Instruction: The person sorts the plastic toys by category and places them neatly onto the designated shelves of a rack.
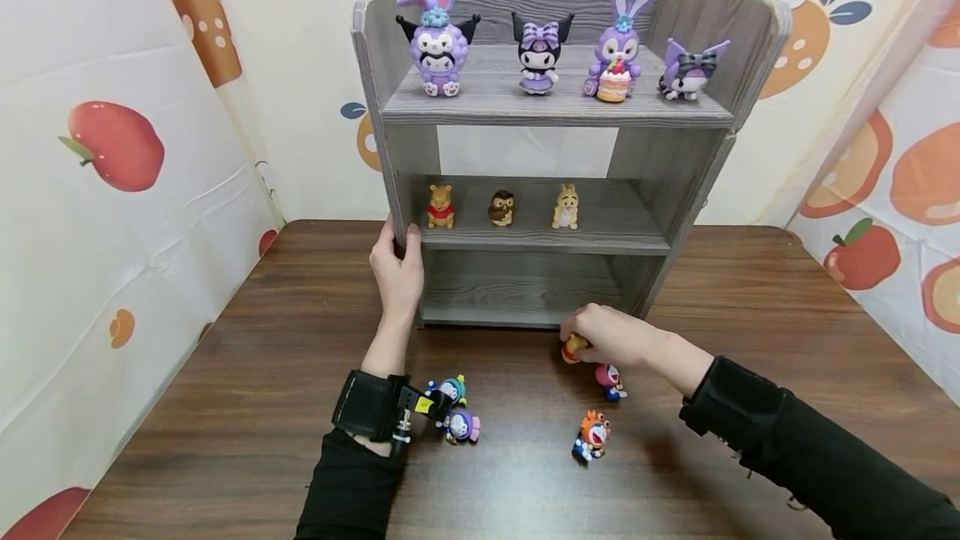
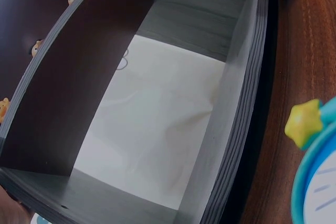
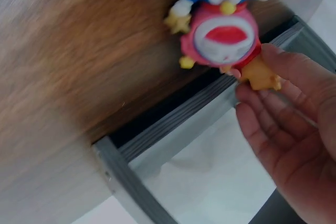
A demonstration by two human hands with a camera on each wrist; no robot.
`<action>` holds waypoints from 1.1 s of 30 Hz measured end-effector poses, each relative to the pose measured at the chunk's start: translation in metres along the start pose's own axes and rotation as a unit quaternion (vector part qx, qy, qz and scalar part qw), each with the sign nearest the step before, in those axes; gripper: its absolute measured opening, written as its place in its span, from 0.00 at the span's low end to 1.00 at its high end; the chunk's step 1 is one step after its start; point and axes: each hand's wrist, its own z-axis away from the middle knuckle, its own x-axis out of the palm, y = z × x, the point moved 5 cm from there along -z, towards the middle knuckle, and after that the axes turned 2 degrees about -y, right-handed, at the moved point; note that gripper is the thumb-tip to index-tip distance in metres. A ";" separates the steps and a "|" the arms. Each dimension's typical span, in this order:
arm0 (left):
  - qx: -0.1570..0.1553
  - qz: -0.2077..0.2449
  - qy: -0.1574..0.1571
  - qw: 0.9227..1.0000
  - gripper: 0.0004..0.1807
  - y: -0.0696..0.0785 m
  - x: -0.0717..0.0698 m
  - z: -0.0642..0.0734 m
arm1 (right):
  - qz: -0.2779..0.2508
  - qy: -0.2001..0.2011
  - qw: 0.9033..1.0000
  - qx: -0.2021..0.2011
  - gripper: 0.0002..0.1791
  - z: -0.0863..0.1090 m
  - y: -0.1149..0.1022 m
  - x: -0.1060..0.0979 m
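The bear [image 1: 572, 348] is in the right hand [image 1: 611, 333], pinched between thumb and fingertips at six o'clock of the shelf [image 1: 543, 243], near its front foot; whether it touches the table [image 1: 517, 498] I cannot tell. The left hand [image 1: 400, 273] grips the shelf's side panel at eight o'clock. From the bear, the pink figure [image 1: 609, 378] lies near at four o'clock, the orange figure [image 1: 592, 435] just before six, the teal figure [image 1: 452, 390] and purple figure [image 1: 461, 425] around eight. The bear looks like small moulded plastic: probably light, stiff and hard to break, but smooth enough to slip; its red middle seems the surest hold, thumb opposite two fingers
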 end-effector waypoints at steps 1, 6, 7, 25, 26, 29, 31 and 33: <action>-0.001 -0.001 0.001 1.000 0.15 0.000 0.000 0.000 | -0.006 0.002 1.000 0.006 0.07 0.000 0.000 0.000; -0.002 0.001 0.002 1.000 0.15 -0.015 0.000 0.000 | -0.014 0.023 0.999 0.027 0.12 -0.002 -0.002 0.002; -0.002 0.001 0.002 1.000 0.15 -0.020 0.000 0.000 | -0.013 0.026 0.999 0.029 0.13 -0.002 -0.002 0.002; -0.002 0.008 -0.002 1.000 0.14 -0.017 0.002 -0.001 | 0.025 -0.060 0.996 -0.068 0.17 -0.001 -0.006 -0.001; -0.003 0.009 -0.003 1.000 0.14 -0.016 0.002 -0.001 | 0.021 -0.061 0.995 -0.070 0.16 -0.001 -0.006 0.000; -0.001 0.011 -0.005 1.000 0.14 -0.003 0.001 0.000 | 0.008 -0.061 0.996 -0.070 0.14 -0.002 -0.005 0.002; -0.001 0.012 -0.005 1.000 0.14 0.005 0.000 0.000 | 0.002 -0.060 0.996 -0.062 0.13 -0.001 -0.004 0.002; -0.002 0.011 -0.004 1.000 0.15 0.012 0.000 0.001 | -0.003 -0.058 0.997 -0.049 0.12 -0.001 -0.003 0.002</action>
